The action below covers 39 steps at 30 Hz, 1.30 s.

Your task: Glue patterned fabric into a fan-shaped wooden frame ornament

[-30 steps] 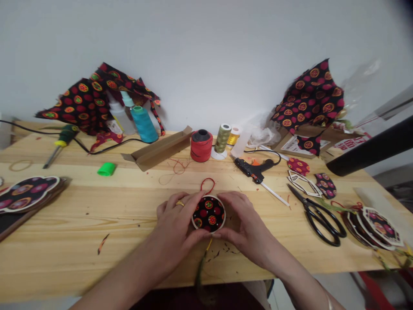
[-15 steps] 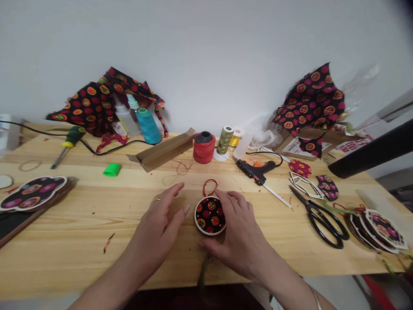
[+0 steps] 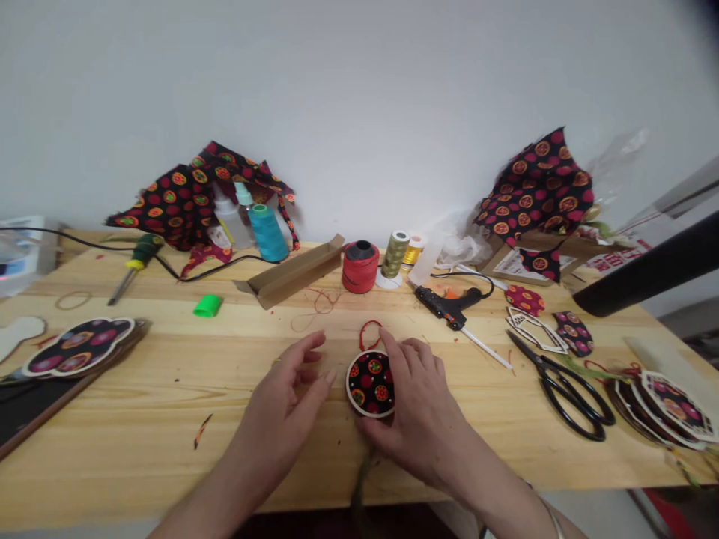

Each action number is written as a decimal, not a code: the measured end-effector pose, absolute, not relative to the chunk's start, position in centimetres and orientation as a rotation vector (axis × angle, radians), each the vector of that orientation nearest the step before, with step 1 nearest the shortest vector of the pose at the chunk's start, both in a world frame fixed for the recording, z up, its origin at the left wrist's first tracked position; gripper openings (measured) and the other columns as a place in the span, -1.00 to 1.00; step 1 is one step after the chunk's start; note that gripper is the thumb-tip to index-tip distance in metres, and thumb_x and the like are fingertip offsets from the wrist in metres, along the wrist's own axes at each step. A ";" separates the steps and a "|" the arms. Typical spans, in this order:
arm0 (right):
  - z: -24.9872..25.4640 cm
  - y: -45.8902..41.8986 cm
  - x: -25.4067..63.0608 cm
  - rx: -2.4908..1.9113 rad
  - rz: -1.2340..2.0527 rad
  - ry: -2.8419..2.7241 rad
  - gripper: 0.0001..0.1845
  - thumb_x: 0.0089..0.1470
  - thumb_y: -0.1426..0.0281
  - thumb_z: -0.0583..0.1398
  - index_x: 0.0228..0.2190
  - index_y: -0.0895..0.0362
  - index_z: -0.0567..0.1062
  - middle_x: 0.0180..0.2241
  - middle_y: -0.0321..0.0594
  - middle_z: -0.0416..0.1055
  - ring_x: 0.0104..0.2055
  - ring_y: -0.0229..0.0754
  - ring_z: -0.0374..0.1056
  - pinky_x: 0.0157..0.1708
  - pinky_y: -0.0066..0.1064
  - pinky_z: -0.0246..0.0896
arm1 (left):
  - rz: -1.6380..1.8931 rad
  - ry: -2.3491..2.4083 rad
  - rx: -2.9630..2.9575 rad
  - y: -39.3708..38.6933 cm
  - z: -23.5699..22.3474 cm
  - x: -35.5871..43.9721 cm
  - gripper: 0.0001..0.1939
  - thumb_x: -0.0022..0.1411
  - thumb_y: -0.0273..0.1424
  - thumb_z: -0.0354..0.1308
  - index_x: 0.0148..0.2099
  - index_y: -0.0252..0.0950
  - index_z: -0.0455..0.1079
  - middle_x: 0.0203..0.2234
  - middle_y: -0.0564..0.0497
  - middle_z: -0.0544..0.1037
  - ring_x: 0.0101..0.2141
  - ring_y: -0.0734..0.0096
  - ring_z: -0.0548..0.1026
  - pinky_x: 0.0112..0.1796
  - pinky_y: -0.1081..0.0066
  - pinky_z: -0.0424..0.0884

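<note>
A round pendant (image 3: 371, 383) faced with dark patterned fabric and edged in pale wood lies on the table. Its red cord loop (image 3: 369, 334) points away from me, and a blurred green tassel (image 3: 360, 479) trails below. My right hand (image 3: 413, 400) grips the pendant's right side, thumb at the lower edge and fingers along the upper right, covering that part. To the left, my left hand (image 3: 292, 397) holds nothing; its thumb and fingers are apart, with a small gap to the pendant.
Black scissors (image 3: 567, 393) and a stack of finished pendants (image 3: 674, 404) lie on the right. A glue gun (image 3: 449, 305), a red thread spool (image 3: 360, 268) and a cardboard tray (image 3: 295, 273) stand behind. Leftward are a screwdriver (image 3: 135, 266), a green cap (image 3: 207, 305) and a flower-shaped piece (image 3: 82, 348).
The whole view has shifted slightly, so things sit a little lower, many also farther right. My right hand stays on the pendant, and my left hand remains apart from it.
</note>
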State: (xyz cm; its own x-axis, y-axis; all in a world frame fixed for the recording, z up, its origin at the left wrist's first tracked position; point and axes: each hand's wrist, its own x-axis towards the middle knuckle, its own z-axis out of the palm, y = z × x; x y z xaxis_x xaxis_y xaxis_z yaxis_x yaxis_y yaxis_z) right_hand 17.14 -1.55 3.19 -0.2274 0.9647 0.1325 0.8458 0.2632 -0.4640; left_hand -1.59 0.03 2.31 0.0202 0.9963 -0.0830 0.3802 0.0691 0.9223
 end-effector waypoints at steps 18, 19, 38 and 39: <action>4.8 -1.2 18.1 -1.595 0.440 -2.088 0.08 -0.20 0.32 0.28 0.27 0.18 -0.10 -0.01 0.07 0.25 0.06 0.20 0.12 0.03 0.13 0.08 | 0.816 1.228 0.921 0.5 3.9 -0.3 -0.50 0.03 -0.21 0.26 0.02 -0.28 0.34 -0.14 -0.11 0.61 -0.15 0.12 0.58 -0.09 0.08 0.46; 5.0 -1.3 18.1 -1.578 0.436 -2.095 0.07 -0.19 0.33 0.27 0.27 0.20 -0.10 -0.02 0.07 0.25 0.06 0.19 0.12 0.04 0.12 0.07 | 0.776 1.158 0.862 0.5 4.0 0.0 -0.54 0.05 -0.24 0.27 -0.01 -0.27 0.37 -0.16 -0.09 0.62 -0.16 0.13 0.58 -0.10 0.11 0.47; 4.7 -0.5 20.9 -1.399 1.474 -1.117 -0.45 -0.06 -0.04 0.23 -0.36 0.24 0.58 -0.41 -0.10 0.53 -0.36 -0.18 0.37 -0.30 -0.34 0.22 | 0.694 1.032 0.726 0.7 5.0 0.3 -0.67 0.11 -0.32 0.30 -0.04 -0.23 0.51 -0.22 -0.04 0.65 -0.31 0.29 0.58 -0.30 0.32 0.51; 4.5 -0.4 20.8 -1.381 1.522 -1.103 -0.46 -0.08 -0.04 0.23 -0.45 0.23 0.59 -0.49 -0.14 0.51 -0.45 -0.24 0.33 -0.39 -0.39 0.18 | 0.691 1.033 0.726 0.7 5.0 0.3 -0.66 0.11 -0.32 0.30 -0.04 -0.23 0.51 -0.21 -0.05 0.65 -0.31 0.29 0.57 -0.30 0.31 0.51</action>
State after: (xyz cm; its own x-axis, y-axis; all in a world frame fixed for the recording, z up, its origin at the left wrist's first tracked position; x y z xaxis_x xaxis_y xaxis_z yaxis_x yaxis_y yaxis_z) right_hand 20.78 -0.39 4.49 -0.0973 0.9455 -0.3106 0.0012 -0.3120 -0.9501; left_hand 0.31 0.68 4.96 0.3524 0.7907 -0.5006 -0.1614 0.5783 0.7997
